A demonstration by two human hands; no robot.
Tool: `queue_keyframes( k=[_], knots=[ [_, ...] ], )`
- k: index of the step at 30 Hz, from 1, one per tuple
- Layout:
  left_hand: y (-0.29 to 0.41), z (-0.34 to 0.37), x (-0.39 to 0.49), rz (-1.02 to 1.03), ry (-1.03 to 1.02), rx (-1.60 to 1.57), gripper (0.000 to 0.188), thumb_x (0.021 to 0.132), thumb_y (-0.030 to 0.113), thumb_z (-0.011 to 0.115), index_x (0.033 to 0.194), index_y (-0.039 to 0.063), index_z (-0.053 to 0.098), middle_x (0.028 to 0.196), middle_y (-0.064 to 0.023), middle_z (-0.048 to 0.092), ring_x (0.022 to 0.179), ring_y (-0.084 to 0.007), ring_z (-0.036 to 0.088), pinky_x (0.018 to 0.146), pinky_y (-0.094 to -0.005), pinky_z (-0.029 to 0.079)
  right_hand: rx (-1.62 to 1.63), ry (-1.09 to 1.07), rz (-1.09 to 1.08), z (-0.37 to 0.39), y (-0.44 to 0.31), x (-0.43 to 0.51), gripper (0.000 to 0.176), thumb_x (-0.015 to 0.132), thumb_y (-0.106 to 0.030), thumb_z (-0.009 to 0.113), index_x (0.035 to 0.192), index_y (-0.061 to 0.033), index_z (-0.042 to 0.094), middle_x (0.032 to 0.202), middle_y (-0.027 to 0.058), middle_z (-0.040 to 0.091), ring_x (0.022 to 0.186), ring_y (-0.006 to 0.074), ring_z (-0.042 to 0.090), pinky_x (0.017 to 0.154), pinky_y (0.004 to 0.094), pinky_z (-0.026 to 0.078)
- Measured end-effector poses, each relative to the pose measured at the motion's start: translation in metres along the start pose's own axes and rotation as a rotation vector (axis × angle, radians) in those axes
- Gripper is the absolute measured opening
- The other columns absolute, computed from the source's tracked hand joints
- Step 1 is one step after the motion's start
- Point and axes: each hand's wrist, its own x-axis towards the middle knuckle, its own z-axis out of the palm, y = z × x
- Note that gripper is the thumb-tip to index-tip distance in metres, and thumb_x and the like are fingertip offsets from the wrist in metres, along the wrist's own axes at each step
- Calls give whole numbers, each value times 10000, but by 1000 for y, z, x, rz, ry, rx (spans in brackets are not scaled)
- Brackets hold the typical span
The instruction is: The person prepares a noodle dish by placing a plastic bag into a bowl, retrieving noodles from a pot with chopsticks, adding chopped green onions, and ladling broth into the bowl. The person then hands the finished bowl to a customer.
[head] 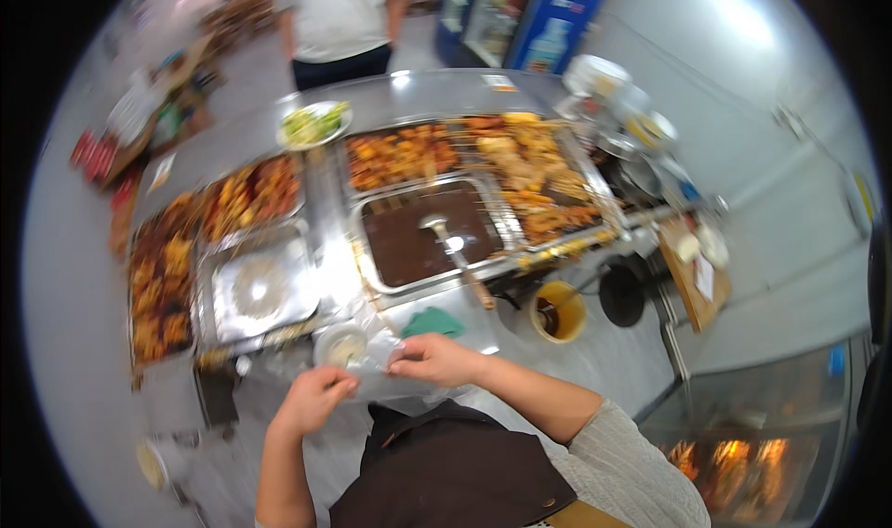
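My right hand (435, 362) pinches the edge of a clear plastic bag (380, 350) between thumb and fingers. Close to its lower left, my left hand (313, 397) has its thumb and fingertips closed on the bag's other side. Just beyond the left fingertips is a round, pale container (341, 345) with whitish contents; blur hides whether it stands inside the bag or behind it. A green cloth (432, 323) lies on the counter beyond my right hand. Past that, a steel ladle with a wooden handle (460, 256) rests in a steel tray of dark sauce (401, 239).
Trays of skewers (401, 155) stand along the counter, with more skewers at right (529, 173) and left (164, 284). A plate of greens (313, 125) sits at the back. A yellowish bucket (559, 312) is at right. Across the counter stands a person (338, 19).
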Motion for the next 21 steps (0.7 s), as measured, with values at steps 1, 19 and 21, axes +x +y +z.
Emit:
queue_keyframes(
  k=[1,19,21],
  knots=[
    [5,14,5,50,-18,-46,215,971,178,669,1071,3,742,960,-47,739,903,-138,669,839,-300,534,-13,29,8,-10,2,-16,211,1008,-221,646,1081,-34,713,1010,49,735,965,139,660,897,311,516],
    [64,152,71,-28,46,-491,146,959,99,713,861,37,624,766,-17,652,689,-84,595,626,-250,492,-277,813,-25,-61,28,-156,332,934,-350,738,1041,-48,651,894,81,671,825,194,644,769,355,528],
    [69,182,76,72,52,-468,171,964,111,712,853,53,596,728,-2,617,676,-75,580,601,-244,480,73,536,40,-47,33,-153,360,935,-373,744,1025,-38,644,886,72,667,829,172,632,756,347,526]
  ],
)
